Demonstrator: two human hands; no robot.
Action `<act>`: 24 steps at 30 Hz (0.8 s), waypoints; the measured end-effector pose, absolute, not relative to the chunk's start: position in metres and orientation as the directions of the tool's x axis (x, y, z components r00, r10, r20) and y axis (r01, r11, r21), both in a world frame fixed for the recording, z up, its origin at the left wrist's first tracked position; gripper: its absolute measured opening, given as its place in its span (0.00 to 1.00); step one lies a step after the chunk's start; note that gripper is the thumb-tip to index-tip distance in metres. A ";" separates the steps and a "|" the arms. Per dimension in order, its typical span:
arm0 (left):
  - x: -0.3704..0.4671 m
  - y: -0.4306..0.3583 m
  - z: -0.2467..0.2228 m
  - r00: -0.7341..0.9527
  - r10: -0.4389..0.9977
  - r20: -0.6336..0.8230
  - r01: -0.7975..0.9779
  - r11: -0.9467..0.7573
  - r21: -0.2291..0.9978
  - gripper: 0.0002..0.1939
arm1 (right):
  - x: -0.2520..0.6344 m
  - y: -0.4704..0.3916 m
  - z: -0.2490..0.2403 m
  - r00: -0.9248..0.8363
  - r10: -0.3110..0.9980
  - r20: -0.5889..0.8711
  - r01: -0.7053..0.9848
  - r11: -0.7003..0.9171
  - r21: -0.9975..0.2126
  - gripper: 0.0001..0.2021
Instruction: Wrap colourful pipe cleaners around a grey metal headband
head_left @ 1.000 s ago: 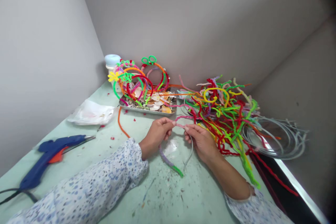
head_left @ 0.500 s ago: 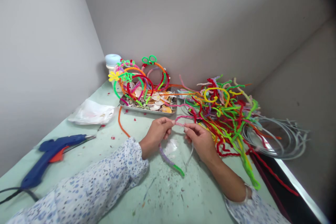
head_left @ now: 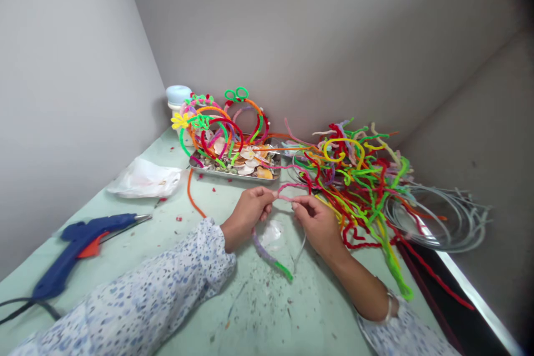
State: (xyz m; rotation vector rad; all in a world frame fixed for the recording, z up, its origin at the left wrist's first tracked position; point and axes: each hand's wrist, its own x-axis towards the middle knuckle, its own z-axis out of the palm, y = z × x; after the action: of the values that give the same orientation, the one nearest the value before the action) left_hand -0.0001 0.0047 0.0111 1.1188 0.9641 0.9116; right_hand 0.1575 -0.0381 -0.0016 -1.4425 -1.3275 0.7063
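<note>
A thin headband (head_left: 262, 250), wrapped in purple and green fuzzy wire at its near end, hangs below my left hand (head_left: 249, 214). The fingers of that hand pinch its pink part. Just to the right, my right hand (head_left: 315, 219) is closed in a pinch on the same band, near a pink fuzzy wire (head_left: 292, 185) that loops up behind the fingers. A bare, pale end of the band (head_left: 301, 250) curves down under my right hand. A short pink stretch shows between the two hands.
A blue glue gun (head_left: 79, 247) lies at the left, near a white plastic bag (head_left: 144, 179). Behind my hands, a metal tray (head_left: 233, 177) of shells carries colourful finished headbands (head_left: 221, 108). Tangled fuzzy wires (head_left: 367, 178) and clear hoops (head_left: 442, 228) fill the right side.
My right hand has shifted very slightly left, and the bare end of the band has swung a little with it. My left hand looks nearly still.
</note>
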 end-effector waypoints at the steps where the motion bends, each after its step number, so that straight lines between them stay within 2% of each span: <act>1: 0.000 0.005 0.011 0.318 0.935 -0.156 -0.102 0.197 0.975 0.12 | 0.157 -0.038 -0.003 0.226 0.949 0.218 0.370 0.124 -0.921 0.09; 7: 0.000 0.004 0.013 0.320 0.932 -0.169 -0.098 0.209 0.973 0.11 | 0.157 -0.038 -0.004 0.225 0.932 0.283 0.413 0.172 -0.894 0.08; 15: 0.000 0.005 0.011 0.330 0.929 -0.169 -0.096 0.211 0.973 0.12 | 0.159 -0.040 0.004 0.143 0.895 0.424 0.569 0.276 -0.774 0.07; 21: -0.002 0.006 0.010 0.333 0.926 -0.175 -0.101 0.220 0.970 0.12 | 0.158 -0.040 0.000 0.173 0.934 0.311 0.453 0.205 -0.868 0.08; 24: -0.001 0.006 0.011 0.330 0.926 -0.181 -0.092 0.223 0.971 0.12 | 0.158 -0.039 -0.002 0.183 0.932 0.313 0.426 0.212 -0.879 0.07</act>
State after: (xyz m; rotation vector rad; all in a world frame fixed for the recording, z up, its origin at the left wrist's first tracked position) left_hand -0.0014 0.0061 0.0107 1.1046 0.9714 0.8830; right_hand 0.1583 -0.0393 -0.0015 -1.3887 -1.4188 0.5980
